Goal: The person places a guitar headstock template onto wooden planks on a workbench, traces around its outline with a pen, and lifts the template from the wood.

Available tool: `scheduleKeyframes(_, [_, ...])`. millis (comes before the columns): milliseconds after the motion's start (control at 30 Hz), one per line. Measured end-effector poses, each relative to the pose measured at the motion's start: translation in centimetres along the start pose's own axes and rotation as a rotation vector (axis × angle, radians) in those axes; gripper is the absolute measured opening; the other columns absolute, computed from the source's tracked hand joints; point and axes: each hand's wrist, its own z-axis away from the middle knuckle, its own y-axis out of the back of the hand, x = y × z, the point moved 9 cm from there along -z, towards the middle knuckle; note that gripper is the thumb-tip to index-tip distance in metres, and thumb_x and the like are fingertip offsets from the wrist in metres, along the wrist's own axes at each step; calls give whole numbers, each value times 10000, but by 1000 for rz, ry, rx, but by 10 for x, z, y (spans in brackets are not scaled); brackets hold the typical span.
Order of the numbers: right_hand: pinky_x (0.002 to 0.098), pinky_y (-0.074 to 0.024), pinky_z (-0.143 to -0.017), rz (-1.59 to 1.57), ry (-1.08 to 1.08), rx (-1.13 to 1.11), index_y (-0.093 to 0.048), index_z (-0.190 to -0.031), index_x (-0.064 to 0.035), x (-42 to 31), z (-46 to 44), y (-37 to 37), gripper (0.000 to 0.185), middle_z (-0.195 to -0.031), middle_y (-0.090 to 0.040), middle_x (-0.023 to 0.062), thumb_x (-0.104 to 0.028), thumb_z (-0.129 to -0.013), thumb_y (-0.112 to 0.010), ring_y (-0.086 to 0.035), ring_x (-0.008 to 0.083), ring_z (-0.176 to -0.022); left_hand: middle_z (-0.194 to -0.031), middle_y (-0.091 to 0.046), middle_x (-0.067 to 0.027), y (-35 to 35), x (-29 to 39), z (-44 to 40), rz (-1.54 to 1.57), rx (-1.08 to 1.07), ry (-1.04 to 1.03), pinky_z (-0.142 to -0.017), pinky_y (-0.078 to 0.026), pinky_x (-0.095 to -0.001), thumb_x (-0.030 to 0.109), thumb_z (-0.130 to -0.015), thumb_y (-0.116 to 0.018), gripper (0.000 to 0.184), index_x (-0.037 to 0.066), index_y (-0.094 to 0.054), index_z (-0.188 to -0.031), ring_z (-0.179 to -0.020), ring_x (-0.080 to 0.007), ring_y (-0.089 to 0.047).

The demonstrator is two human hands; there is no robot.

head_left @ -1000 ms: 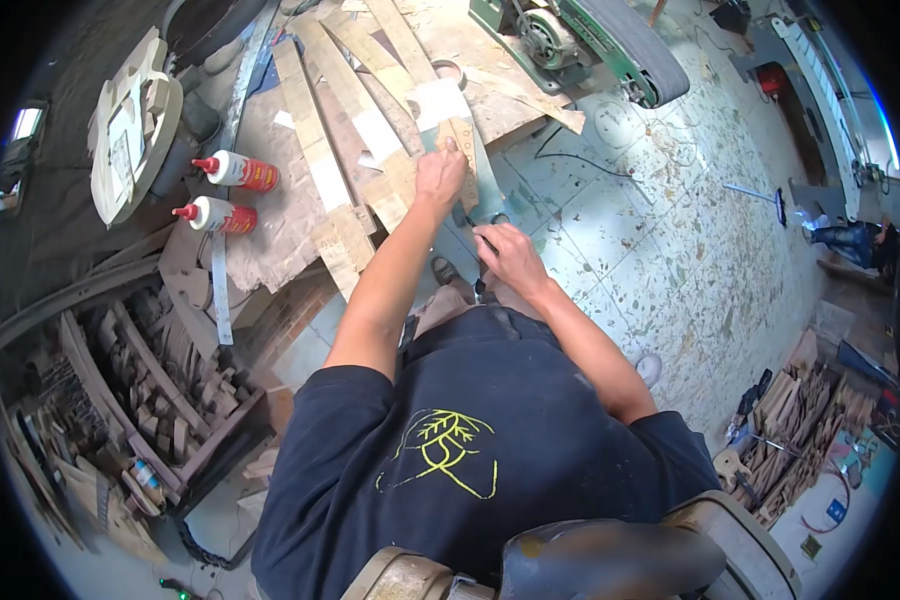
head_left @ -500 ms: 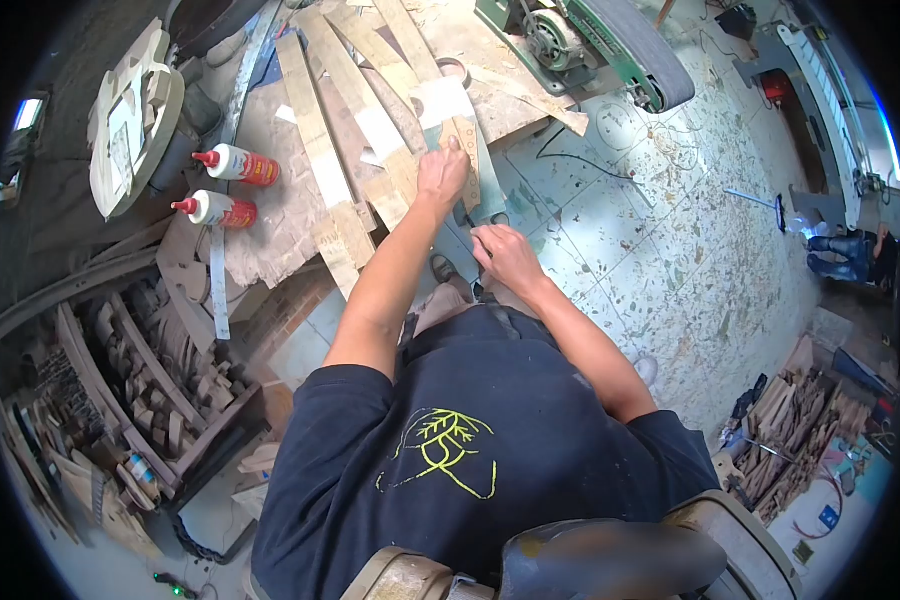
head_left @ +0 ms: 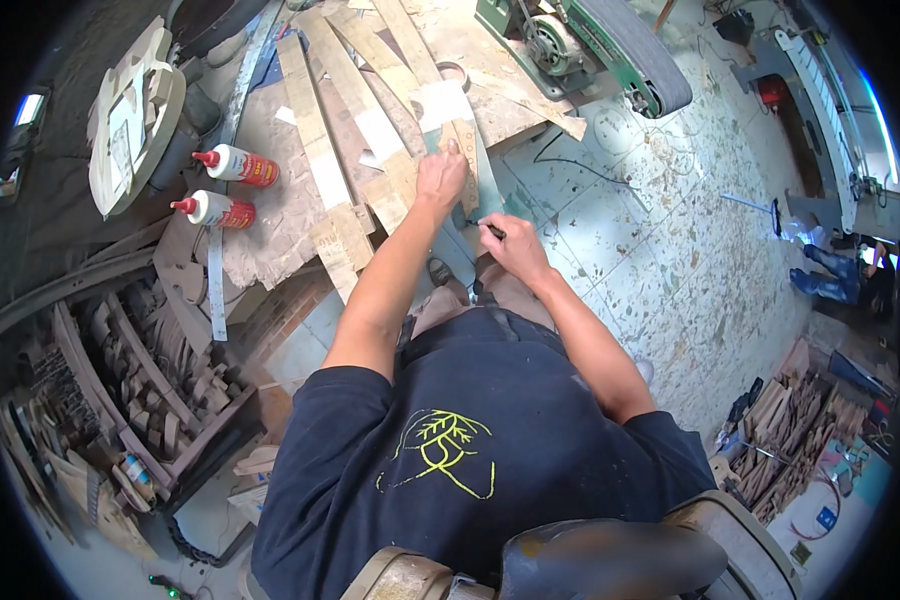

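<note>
Presently in hand: wooden piece (head_left: 470, 155) and dark tool (head_left: 494, 231)

Wooden piece, brown, pierced by small holes: laid on a pale board (head_left: 442, 98), pressed from above by the left hand (head_left: 440, 178); whether it is also pinched by the fingers cannot be told.
Dark tool, slim: held in the closed fingers of the right hand (head_left: 515, 246), just off the wooden piece's near end.
Long strips (head_left: 315, 130), wood: spread left of the wooden piece.
Bottles (head_left: 246, 167), two, red-tipped: placed farther left of it.
Machine (head_left: 555, 47), green: set beyond it, rightward.
</note>
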Motion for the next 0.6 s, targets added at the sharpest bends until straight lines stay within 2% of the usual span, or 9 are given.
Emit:
scheduleKeyframes(67, [421, -560, -684, -22, -67, 27, -700, -945, -17, 5, -9, 8, 117, -815, -712, 184, -68, -840, -687, -709, 364, -744, -720, -701, -257, 0, 0, 0, -5, -6, 0, -549, -572, -478, 85, -1019, -453, 352, -150, -584, -1246, -646, -385, -727])
scheduleKeyframes(233, [369, -562, -674, -59, -186, 33, -724, -939, -16, 0, -22, 32, 118, -812, -724, 187, -98, -864, -686, -735, 285, -723, -722, -705, -244, 0, 5, 3, -17, -17, -34, -566, -578, -473, 90, -1014, -470, 344, -158, -581, -1227, -658, -383, -728])
scheduleKeyframes(267, [376, -563, -677, -63, -166, -8, -726, -941, -16, -5, -21, 29, 123, -819, -727, 189, -105, -867, -685, -733, 294, -722, -735, -709, -244, 1, 6, 4, -12, -16, -47, -575, -581, -472, 92, -1013, -476, 340, -158, -582, -1218, -672, -383, -731])
scheduleKeyframes(333, [389, -564, -683, -71, -124, -89, -730, -945, -16, -13, -20, 22, 135, -834, -731, 192, -119, -872, -683, -729, 312, -720, -868, -716, -234, 7, 7, 2, -28, -60, -41, -622, -596, -454, 102, -978, -517, 271, -94, -649, -1110, -748, -360, -743])
scheduleKeyframes(400, [411, -564, -693, -23, -98, -128, -734, -947, -17, -9, -18, 8, 149, -832, -730, 199, -134, -872, -678, -722, 343, -729, -1108, -723, -214, 8, 3, -4, -69, -148, -3, -696, -619, -423, 117, -910, -588, 208, 32, -778, -913, -871, -316, -762])
scheduleKeyframes(500, [445, -560, -704, 17, -86, -154, -737, -944, -17, 1, -22, -6, 165, -813, -721, 211, -149, -867, -675, -707, 387, -741, -929, -737, -249, 11, 5, -11, -1, -137, -95, -696, -603, -452, 78, -980, -500, 289, -119, -636, -1142, -846, -367, -749])
scheduleKeyframes(600, [463, -554, -702, 2, -116, -181, -738, -937, -16, 4, -29, -11, 173, -782, -706, 225, -158, -859, -675, -697, 410, -739, -975, -746, -233, 14, 9, -10, -17, -197, -72, -732, -603, -442, 87, -970, -498, 285, -102, -660, -1111, -881, -362, -750])
